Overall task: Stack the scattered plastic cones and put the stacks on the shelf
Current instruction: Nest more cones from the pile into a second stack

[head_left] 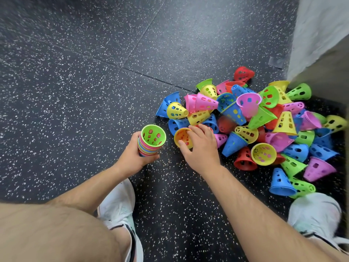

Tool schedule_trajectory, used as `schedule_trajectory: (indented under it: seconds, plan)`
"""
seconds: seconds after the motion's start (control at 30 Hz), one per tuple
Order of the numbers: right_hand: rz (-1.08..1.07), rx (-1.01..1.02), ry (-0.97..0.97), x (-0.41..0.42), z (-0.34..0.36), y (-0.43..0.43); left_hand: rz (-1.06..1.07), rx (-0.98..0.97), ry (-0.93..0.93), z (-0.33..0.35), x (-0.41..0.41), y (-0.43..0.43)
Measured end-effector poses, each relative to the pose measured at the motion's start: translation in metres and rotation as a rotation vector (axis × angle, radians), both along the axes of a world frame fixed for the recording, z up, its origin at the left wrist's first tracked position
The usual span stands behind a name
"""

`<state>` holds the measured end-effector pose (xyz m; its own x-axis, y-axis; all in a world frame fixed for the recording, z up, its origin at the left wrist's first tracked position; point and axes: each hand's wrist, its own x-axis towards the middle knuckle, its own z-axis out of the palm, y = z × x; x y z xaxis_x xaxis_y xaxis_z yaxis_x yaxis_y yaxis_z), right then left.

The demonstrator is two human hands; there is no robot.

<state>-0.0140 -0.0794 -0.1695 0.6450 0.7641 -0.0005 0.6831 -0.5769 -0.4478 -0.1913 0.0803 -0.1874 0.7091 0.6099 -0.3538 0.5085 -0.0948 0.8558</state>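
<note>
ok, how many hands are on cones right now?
2. The left hand grips the stack of cones, left of the pile; the right hand grips an orange cone at the pile's near edge.

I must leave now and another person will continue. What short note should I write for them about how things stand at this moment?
Left hand: holds a stack of nested cones, with a green one on top.
Right hand: fingers grip an orange cone at the near edge of the pile on the floor.
Done: one stack begun.
Left: most cones lie loose in the pile; no stack is shelved.
</note>
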Motion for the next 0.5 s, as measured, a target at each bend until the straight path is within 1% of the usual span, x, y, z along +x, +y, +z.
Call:
schedule_trajectory:
  seconds: [0.23,0.37,0.5]
  plan:
    - [-0.237,0.39,0.163,0.002,0.033,0.003,-0.015,0.022,0.02,0.005,0.007,-0.014]
    - [-0.308,0.466,0.317,-0.001,0.054,0.004,-0.048,0.013,0.016,0.011,0.015,-0.025]
    - [-0.267,0.486,0.336,-0.002,0.064,0.006,-0.059,0.005,0.0,0.019,0.025,-0.034]
